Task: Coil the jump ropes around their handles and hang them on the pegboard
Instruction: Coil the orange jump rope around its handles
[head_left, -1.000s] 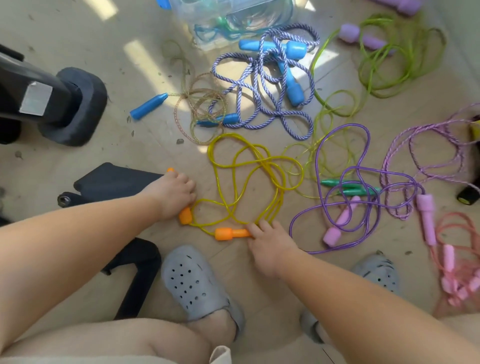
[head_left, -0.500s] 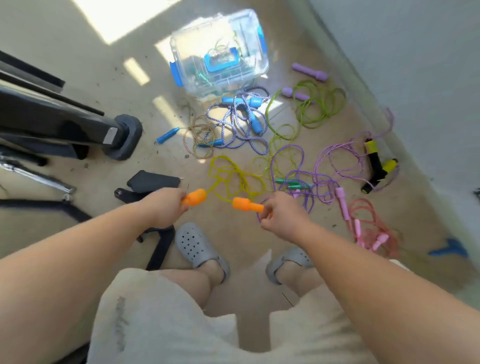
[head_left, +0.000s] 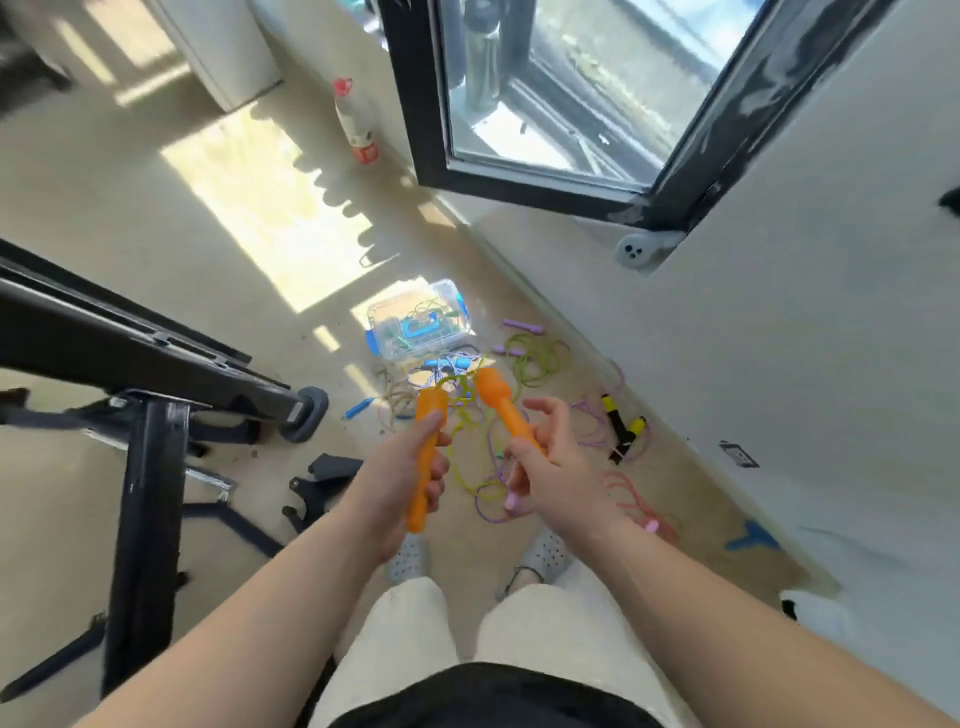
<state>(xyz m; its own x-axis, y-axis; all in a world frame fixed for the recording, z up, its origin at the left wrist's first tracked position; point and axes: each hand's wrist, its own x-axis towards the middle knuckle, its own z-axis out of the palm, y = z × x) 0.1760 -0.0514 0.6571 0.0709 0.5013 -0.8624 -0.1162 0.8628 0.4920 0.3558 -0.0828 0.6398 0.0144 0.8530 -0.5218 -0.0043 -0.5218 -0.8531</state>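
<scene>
- While both arms reach forward, the left hand (head_left: 396, 483) is clamped round the left orange handle (head_left: 429, 413), fingers and thumb curled about its middle, thick end up. It is held in the air, well to the near side of the clear box (head_left: 415, 322).
- The right hand (head_left: 558, 462) pinches the thin end of the right orange handle (head_left: 493, 402) between thumb and fingers. Its forefinger juts out loosely, so this hand is only partly closed, not a fist.
- The two handles stand side by side, close but apart, their thick ends leaning toward the box.
- The yellow rope (head_left: 464, 452) hangs between the hands and trails to the floor on the near side of the box. Where it joins each handle is hard to make out — it blurs into the ropes behind it.
- Just in front of the box lies a blue-and-white rope (head_left: 447, 370), and to the right of the box a green rope (head_left: 537, 358).
- Nearer the person than the box, a purple rope (head_left: 491, 512) and a pink rope (head_left: 641, 506) lie on the floor, both partly hidden by the right hand and wrist.
- A black frame (head_left: 145, 364) stands left of the box — the picture's edge cuts it off.
- Two grey shoes (head_left: 410, 558) show below the hands, half covered by pale shorts.
</scene>
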